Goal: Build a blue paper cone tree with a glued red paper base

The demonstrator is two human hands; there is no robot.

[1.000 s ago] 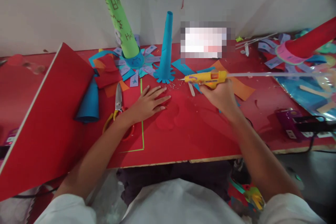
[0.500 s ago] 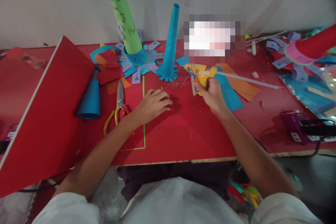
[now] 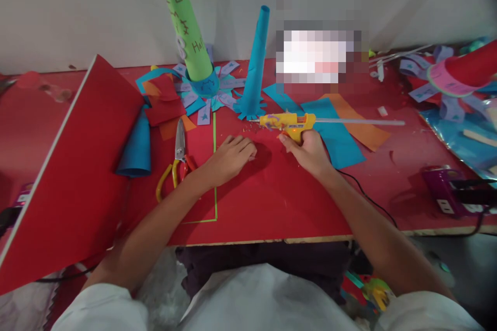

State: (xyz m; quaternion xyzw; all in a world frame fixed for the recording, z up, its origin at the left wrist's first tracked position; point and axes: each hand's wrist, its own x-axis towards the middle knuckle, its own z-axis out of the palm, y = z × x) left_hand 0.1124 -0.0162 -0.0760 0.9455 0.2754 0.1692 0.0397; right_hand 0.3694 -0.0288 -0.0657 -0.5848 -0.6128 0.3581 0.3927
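My right hand is wrapped around the handle of a yellow hot glue gun. A long clear glue stick sticks out of its back end. The gun lies level, its nozzle pointing left toward the fringed foot of a blue paper cone. Closer to me, my left hand rests on the red board with curled, closed fingers; anything inside them is hidden. Left of that hand lie scissors with yellow and red handles. Small scraps are scattered between the cone and my left hand.
A green paper tube stands on a petal base behind. A red panel leans at the left beside another blue cone. Blue paper and orange paper lie right. A purple power box and black cord are further right.
The glue gun has turned level, and its nozzle has moved left and down toward the cone's foot. My left hand's fingers have curled in more, with the hand staying nearly in place.
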